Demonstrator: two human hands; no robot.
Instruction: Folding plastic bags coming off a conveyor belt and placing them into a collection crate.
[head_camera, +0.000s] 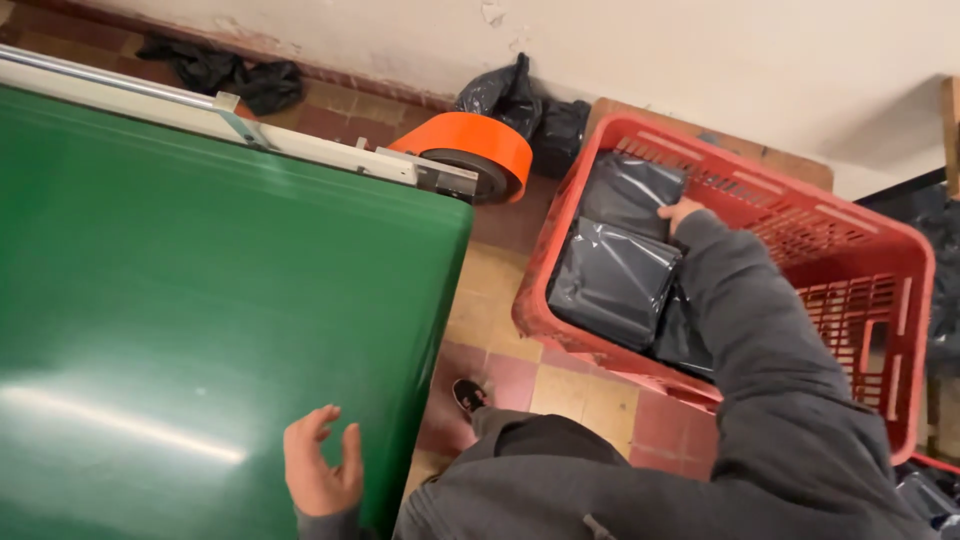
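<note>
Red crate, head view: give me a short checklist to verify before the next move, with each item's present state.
1. Right hand is on a grey parcel inside the red crate: ok, fingers touch its edge.
2. Grip closed around that parcel: cannot tell, the fingers are partly hidden.
3. Left hand is free: ok, open and empty above the green belt.
4. Belt surface near the left hand has room: ok, nothing lies on the visible part.
5. More parcels remain in the crate: ok, a second grey parcel lies in front.
6. Foot stands apart from the crate: ok, floor tiles show between them.
</note>
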